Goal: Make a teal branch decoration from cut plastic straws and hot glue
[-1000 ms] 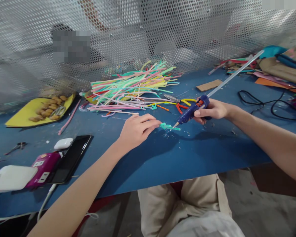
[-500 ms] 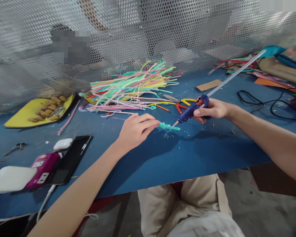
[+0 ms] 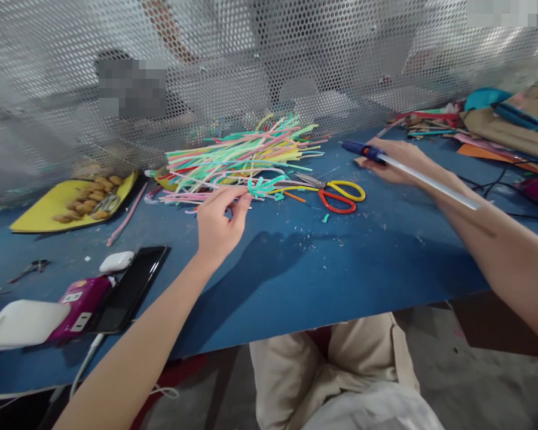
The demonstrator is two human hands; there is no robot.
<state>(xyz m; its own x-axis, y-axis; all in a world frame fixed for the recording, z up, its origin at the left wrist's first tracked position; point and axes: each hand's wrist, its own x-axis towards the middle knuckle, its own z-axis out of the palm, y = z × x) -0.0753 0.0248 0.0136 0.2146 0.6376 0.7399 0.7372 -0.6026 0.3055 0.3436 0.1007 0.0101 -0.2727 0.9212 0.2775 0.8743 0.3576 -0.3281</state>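
My left hand (image 3: pixel 222 221) pinches a small teal pipe-cleaner piece (image 3: pixel 265 187) with short branches, held up in front of the pile of pastel pipe cleaners (image 3: pixel 233 156). My right hand (image 3: pixel 399 161) is closed round a blue hot glue gun (image 3: pixel 362 150) at the right. Its nozzle points left, and a long clear glue stick (image 3: pixel 430 181) sticks out of its back over my forearm. Between the hands lie scissors (image 3: pixel 341 194) with red and yellow handles. A tiny teal scrap (image 3: pixel 326 218) rests just below them.
A perforated metal screen (image 3: pixel 323 54) rises behind the blue table (image 3: pixel 296 298). At left are a yellow sheet (image 3: pixel 40 209) with several brown lumps, a phone (image 3: pixel 132 289), a white earphone case (image 3: pixel 116 261) and a purple power strip (image 3: pixel 78 307). Cardboard and paper (image 3: pixel 497 128) pile up at right.
My left hand has moved left and up with the teal piece, away from the glue gun. My right hand has moved back and right, turning the glue gun so its stick points toward me.
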